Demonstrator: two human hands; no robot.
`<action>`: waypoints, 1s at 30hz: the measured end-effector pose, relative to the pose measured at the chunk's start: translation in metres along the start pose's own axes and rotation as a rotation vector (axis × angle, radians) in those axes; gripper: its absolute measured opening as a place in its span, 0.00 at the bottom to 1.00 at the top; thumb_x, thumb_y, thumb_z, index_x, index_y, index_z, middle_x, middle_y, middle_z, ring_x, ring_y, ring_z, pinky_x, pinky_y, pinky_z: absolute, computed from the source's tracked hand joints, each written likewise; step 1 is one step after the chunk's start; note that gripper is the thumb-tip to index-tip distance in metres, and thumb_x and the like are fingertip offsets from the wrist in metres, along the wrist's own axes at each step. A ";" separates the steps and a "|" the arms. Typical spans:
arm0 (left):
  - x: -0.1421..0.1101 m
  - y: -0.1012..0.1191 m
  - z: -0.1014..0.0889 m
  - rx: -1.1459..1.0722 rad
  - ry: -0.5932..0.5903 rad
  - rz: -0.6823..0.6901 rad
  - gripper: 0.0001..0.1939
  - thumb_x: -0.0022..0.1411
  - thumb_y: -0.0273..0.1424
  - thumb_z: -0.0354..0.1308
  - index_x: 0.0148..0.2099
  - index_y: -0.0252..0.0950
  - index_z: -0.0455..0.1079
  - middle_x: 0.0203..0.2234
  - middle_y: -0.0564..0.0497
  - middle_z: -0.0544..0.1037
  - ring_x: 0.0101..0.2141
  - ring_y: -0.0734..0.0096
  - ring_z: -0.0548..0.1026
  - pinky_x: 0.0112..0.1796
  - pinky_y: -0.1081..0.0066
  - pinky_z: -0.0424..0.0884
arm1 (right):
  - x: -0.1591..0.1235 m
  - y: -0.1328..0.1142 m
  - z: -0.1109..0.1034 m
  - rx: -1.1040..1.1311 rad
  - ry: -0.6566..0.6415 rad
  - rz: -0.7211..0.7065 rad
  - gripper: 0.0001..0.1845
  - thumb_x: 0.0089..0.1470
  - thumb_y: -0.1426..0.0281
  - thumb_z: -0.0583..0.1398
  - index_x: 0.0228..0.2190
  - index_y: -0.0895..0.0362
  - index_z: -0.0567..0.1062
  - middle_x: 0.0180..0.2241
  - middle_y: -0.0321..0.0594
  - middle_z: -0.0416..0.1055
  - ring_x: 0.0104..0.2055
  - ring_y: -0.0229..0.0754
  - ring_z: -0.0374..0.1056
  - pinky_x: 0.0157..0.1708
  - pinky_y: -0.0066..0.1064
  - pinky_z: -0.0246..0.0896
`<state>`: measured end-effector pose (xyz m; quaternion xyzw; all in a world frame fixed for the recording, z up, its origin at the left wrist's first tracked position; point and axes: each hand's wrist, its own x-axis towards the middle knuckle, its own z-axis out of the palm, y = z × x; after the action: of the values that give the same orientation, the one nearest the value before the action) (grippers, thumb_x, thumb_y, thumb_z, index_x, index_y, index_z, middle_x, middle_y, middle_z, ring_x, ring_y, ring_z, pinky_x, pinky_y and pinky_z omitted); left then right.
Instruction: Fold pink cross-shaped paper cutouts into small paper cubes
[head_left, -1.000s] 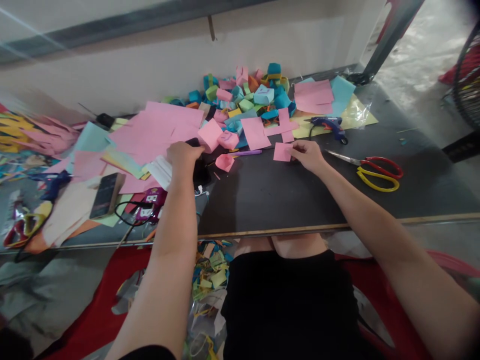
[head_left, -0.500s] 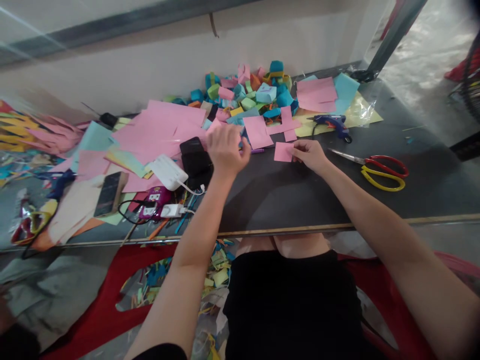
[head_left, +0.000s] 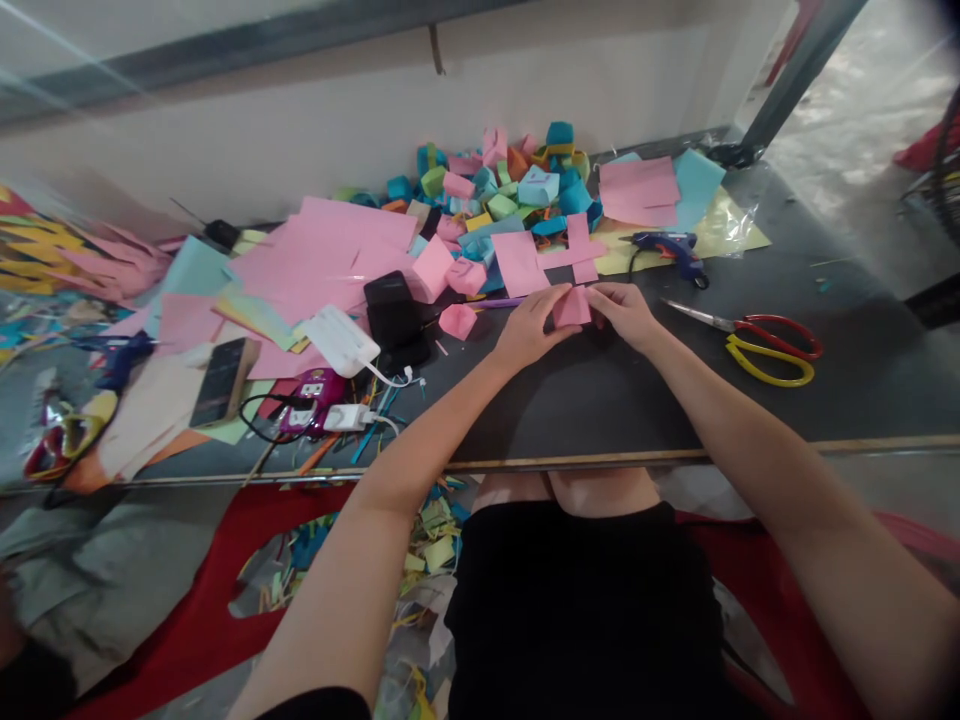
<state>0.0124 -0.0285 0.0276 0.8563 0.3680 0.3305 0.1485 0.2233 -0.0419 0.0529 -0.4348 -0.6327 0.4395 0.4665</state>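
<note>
Pinching the pink paper (head_left: 572, 308) from both sides, I have it in front of me above the near part of the table (head_left: 600, 410); I cannot tell whether it touches the top. My left hand (head_left: 529, 328) grips its left side, thumb along the lower edge and fingers bent near the upper corner. My right hand (head_left: 624, 314) closes thumb and fingers on its right edge. The paper looks bent or folded, though my fingers hide part of it.

Just left of my left hand sits a small pink cup (head_left: 458, 321), open at the top, near a purple pen (head_left: 496, 303) lying flat. Behind my hands are a pink sheet (head_left: 517, 262) and a pink cross (head_left: 579, 245), and beyond them a heap (head_left: 517, 185) of little coloured boxes against the wall. To my right lie the scissors (head_left: 733, 326), their handles red and yellow, and further back a blue glue gun (head_left: 667, 245) on yellow paper. Well to my left, a white charger (head_left: 341, 340) rests beside a black phone (head_left: 394, 315), with a purple power strip (head_left: 315, 388) nearer the table's edge.
</note>
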 end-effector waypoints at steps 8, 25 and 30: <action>0.004 0.010 0.016 -0.450 0.106 -0.228 0.35 0.74 0.53 0.60 0.72 0.38 0.66 0.66 0.35 0.76 0.66 0.50 0.76 0.60 0.52 0.78 | 0.001 -0.001 -0.002 0.080 0.014 -0.009 0.42 0.40 0.26 0.68 0.24 0.53 0.75 0.22 0.36 0.70 0.23 0.36 0.63 0.22 0.32 0.61; 0.005 0.004 0.007 -0.621 0.148 -0.395 0.37 0.78 0.50 0.50 0.80 0.43 0.49 0.64 0.34 0.79 0.47 0.54 0.86 0.42 0.56 0.85 | 0.003 0.015 -0.004 0.001 0.072 0.070 0.31 0.51 0.46 0.73 0.48 0.50 0.72 0.24 0.32 0.72 0.23 0.39 0.65 0.23 0.35 0.59; 0.003 0.000 0.013 -0.536 0.063 -0.281 0.44 0.64 0.44 0.71 0.76 0.40 0.60 0.68 0.34 0.75 0.58 0.50 0.80 0.51 0.55 0.82 | 0.004 0.017 -0.003 -0.012 0.024 0.040 0.28 0.50 0.46 0.73 0.40 0.51 0.73 0.25 0.34 0.71 0.23 0.38 0.65 0.23 0.35 0.58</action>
<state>0.0228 -0.0266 0.0190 0.7165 0.3872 0.4186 0.4018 0.2281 -0.0332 0.0382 -0.4554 -0.6209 0.4394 0.4626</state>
